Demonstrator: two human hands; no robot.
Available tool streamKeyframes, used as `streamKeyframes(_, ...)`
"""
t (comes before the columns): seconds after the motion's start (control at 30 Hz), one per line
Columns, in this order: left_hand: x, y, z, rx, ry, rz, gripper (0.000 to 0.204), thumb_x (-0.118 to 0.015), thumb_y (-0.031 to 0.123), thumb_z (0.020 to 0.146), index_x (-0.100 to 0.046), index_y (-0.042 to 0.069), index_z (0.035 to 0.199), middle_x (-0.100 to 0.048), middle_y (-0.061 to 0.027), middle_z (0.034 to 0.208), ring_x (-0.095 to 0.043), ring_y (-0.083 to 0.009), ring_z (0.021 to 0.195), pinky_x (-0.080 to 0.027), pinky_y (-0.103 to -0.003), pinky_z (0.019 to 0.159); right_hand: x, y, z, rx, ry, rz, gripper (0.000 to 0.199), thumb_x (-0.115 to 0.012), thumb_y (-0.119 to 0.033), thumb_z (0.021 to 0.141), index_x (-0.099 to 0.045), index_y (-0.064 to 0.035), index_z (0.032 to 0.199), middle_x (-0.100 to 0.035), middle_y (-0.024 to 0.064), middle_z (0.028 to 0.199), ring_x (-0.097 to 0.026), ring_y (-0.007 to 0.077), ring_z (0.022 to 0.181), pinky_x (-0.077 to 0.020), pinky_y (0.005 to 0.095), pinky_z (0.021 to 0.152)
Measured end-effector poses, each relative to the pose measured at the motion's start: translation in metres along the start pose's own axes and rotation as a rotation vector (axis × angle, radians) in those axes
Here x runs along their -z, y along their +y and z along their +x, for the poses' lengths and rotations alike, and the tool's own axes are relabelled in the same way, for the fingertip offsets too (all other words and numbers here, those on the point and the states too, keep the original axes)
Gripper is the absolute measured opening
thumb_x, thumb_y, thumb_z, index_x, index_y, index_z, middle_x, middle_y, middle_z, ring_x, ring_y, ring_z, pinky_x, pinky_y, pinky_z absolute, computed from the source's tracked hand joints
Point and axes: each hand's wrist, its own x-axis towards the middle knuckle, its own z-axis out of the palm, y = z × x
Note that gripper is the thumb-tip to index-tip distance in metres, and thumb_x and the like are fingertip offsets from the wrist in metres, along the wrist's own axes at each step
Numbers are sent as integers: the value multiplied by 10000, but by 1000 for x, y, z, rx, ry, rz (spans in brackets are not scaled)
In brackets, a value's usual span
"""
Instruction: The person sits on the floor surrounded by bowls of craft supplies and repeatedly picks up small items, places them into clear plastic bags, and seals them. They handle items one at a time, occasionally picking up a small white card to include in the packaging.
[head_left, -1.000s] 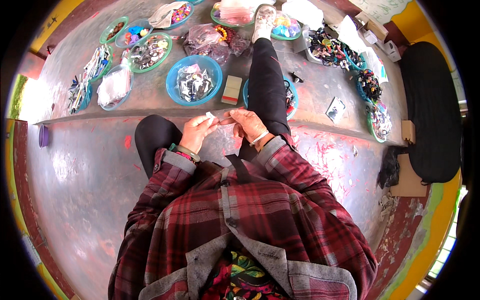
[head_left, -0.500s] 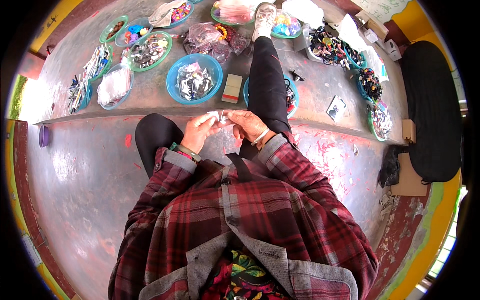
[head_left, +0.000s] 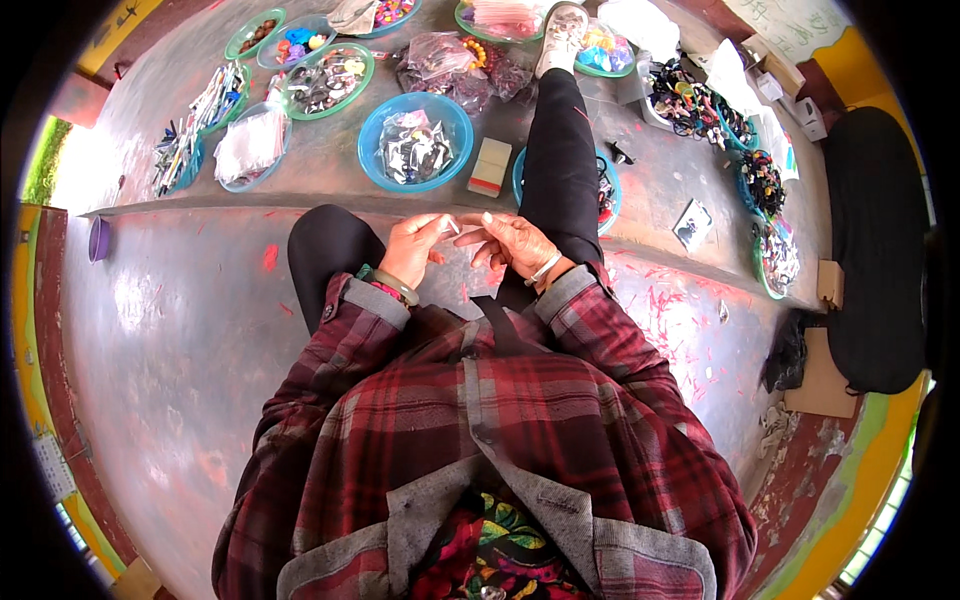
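Between the thumb and fingers of my left hand (head_left: 412,252) is a small whitish piece (head_left: 451,228), too small to make out its kind. My right hand (head_left: 515,245) is close by on the right, its fingers stretched out and apart, with nothing visible in them. Both hands are over the gap between my knees. Just beyond them, on the raised step, stands a blue basin (head_left: 366,150) of small clear packets with silvery and dark bits inside. A cream box with a red band (head_left: 490,167) lies to the right of that basin.
Another blue basin (head_left: 615,200) sits partly behind my outstretched leg. Baskets of pens (head_left: 220,95), white sheets (head_left: 250,147) and dark cords (head_left: 685,100) line the step. A purple cup (head_left: 99,240) stands far left. Red scraps (head_left: 665,300) litter the lower floor.
My right hand has come away from the small whitish piece and its fingers have spread. My left hand keeps the piece. The whole view has shifted slightly.
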Motion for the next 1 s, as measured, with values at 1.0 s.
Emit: streamKeyframes(1.0,-8,-17,1,-247,-106,300,227,-549,106,833,-566,-14,1024,-595,-44,869,-549,-86,737,-463,-225,640,-26,12,4,612,422,-1555,133,-495,-68,751,-454,-58,876,-565,149,650,-576,312,595,-444,401,502)
